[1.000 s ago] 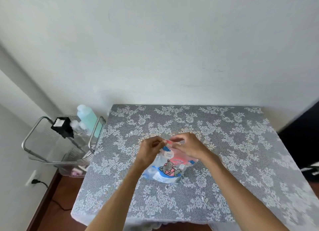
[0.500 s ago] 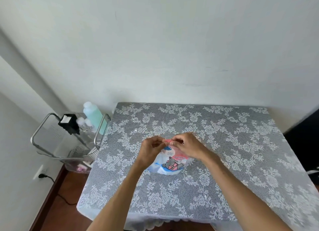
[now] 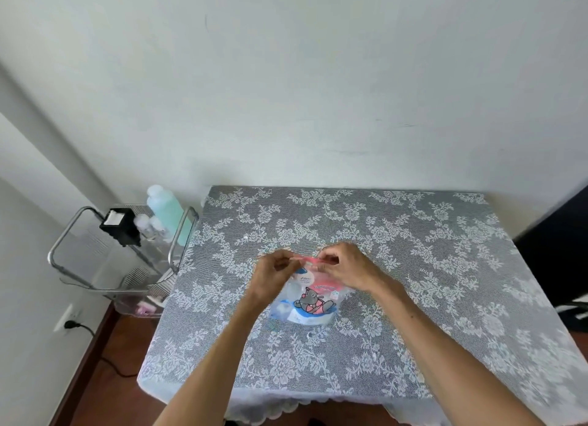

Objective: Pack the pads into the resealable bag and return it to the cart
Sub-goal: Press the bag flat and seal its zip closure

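A resealable bag with a cartoon animal print and a pink zip strip lies near the middle of the lace-covered table. My left hand pinches the left end of the pink strip. My right hand pinches the strip further right, fingers curled over the bag's top. The pads are not visible on their own; the bag looks filled. The metal cart stands left of the table.
On the cart's top shelf are a tall pale green bottle, a black box and small clear bottles. A wall socket with a plug is at lower left. A dark object stands right of the table.
Both hands stay pinched on the bag's top strip with little shift along it. The view has drifted, so the cart and table sit further right in the frame.
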